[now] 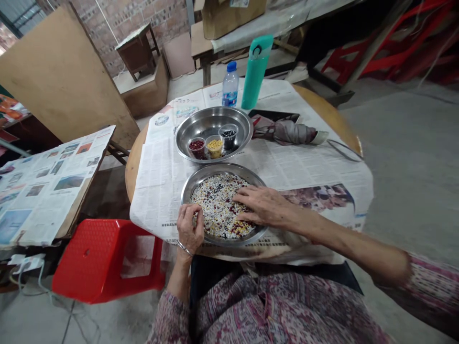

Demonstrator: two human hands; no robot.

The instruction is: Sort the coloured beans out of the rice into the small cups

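Note:
A round steel tray (206, 173) lies close to me, with mixed white, dark red, yellow and black grains and beans (218, 203) spread over its bottom. At its left rim my left hand (189, 228), a bracelet on the wrist, is closed with the fingers curled in; what they hold, if anything, is hidden. My right hand (263, 205) reaches in from the right, its fingers apart and touching the beans. Just beyond, a second steel tray (186, 136) carries clear cups of red beans (197, 147), yellow beans (214, 146) and black beans (228, 135).
Newspaper (158, 191) covers the round table (133, 167). At its back stand a water bottle (230, 86) and a teal flask (256, 71). A folded umbrella (290, 132) lies at the right, by a dark flat object. A red stool (89, 258) stands at the left.

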